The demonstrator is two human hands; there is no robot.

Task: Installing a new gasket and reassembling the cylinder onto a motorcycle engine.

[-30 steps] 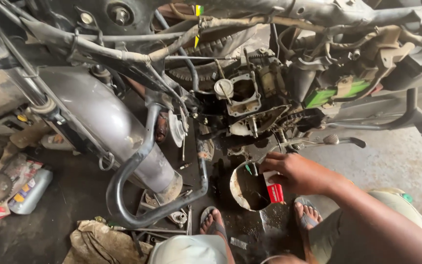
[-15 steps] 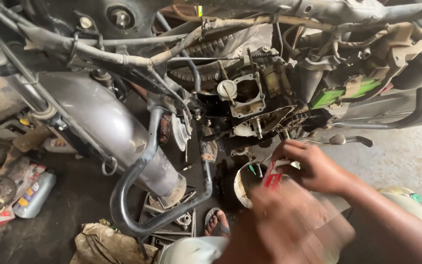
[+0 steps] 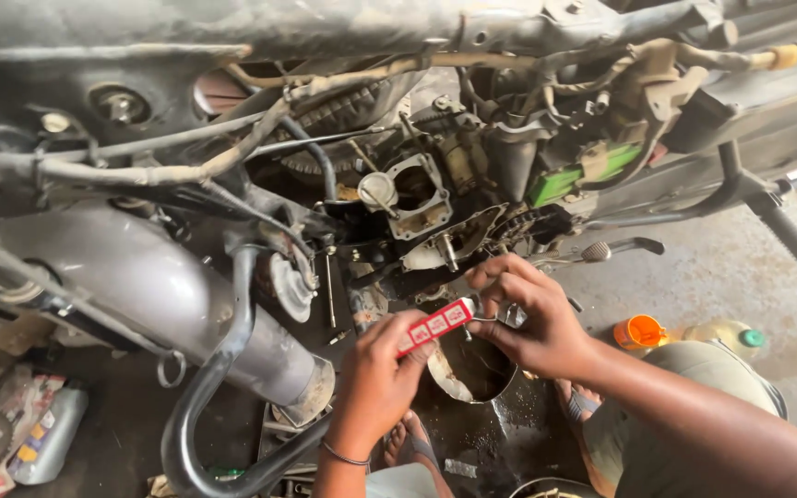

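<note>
Left hand (image 3: 380, 369) pinched the red tube (image 3: 435, 325); right hand (image 3: 528, 314) gripped its nozzle end, above the oily pan (image 3: 468, 369) under the engine (image 3: 426, 198). Best steadied firmly, squeezed gently.

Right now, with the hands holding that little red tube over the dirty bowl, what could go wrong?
1. The red tube is pinched only at its ends by the left hand and right hand; it might slip into the oily bowl below.
2. The opened engine sits bare just above, so grime could get in.
3. A bare foot in a sandal is close to the bowl, so a spill might reach it.
</note>
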